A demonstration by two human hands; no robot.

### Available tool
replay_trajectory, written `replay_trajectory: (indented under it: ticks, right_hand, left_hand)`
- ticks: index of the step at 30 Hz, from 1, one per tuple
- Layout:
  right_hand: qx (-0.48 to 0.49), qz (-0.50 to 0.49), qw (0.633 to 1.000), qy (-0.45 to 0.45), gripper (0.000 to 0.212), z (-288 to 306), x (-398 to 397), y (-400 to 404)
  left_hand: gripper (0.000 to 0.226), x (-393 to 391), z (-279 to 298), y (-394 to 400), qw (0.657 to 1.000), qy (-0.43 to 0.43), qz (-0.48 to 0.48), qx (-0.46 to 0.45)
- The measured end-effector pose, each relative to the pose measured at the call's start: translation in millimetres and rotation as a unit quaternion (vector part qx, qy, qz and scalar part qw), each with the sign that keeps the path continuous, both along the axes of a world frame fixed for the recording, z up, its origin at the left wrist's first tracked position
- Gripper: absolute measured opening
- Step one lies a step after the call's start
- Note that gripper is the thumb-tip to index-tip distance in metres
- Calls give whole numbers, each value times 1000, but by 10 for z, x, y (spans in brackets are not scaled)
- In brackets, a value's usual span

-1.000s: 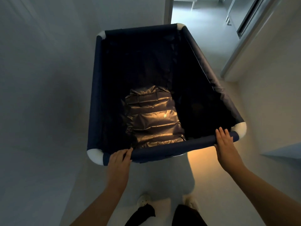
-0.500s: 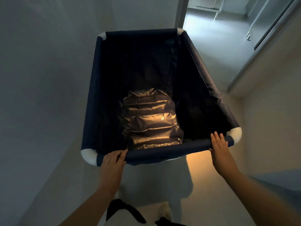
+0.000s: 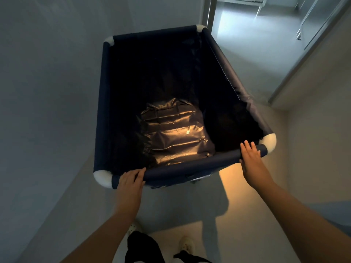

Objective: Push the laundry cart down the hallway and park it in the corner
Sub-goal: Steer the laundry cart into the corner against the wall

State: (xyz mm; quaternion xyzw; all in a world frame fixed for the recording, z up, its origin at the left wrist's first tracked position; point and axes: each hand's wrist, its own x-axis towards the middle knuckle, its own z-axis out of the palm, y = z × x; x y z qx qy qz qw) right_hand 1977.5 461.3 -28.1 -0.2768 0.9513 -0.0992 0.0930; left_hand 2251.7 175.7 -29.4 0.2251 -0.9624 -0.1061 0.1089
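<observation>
The laundry cart (image 3: pixel 104 103) is a deep navy fabric bin on a frame with white corner joints, filling the middle of the view. A crinkled dark shiny bag (image 3: pixel 176 137) lies at its bottom. My left hand (image 3: pixel 130 184) is curled over the near rail beside the left white corner. At the right end of the same rail my right hand (image 3: pixel 251 158) rests with fingers extended flat over the bar. The cart's wheels are hidden beneath it.
A grey wall (image 3: pixel 47 92) runs close along the cart's left side. Ahead on the right a doorway (image 3: pixel 247 44) leads onto a brighter floor, with a door frame (image 3: pixel 303 59) and wall on the right. My feet (image 3: pixel 187 243) stand on pale floor behind the cart.
The cart has rolled forward along the left wall toward the doorway, which now looks nearer. Both hands have stayed on the near rail, and my feet have stepped forward.
</observation>
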Motion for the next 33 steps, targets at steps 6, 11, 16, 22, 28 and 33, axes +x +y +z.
replay_trajectory:
  ticks: [6, 11, 16, 22, 28, 33]
  right_hand:
    - [9, -7, 1000, 13, 59, -42, -233, -429]
    - [13, -13, 1000, 6, 59, -33, -547, -811]
    - [0, -12, 1000, -3, 54, 20, -885, -1251]
    - [-18, -16, 1000, -11, 54, 101, -1299, -1862]
    - [-24, -29, 999, -4, 55, 103, -1749, -2519]
    - [-22, -22, 999, 16, 60, 61, -1998, -3003]
  left_hand:
    - [46, -300, 11, -442, 1000, -11, 20, -1]
    - [45, -614, 0, -836, 1000, -22, 10, 2]
    - [47, -996, 16, -1308, 1000, -10, 3, 5]
    - [50, -1512, 45, -1942, 1000, -6, -6, 4]
    - [57, -2065, 42, -2644, 1000, 0, -16, -13]
    - [58, -2370, -5, -3229, 999, -1, -24, -29]
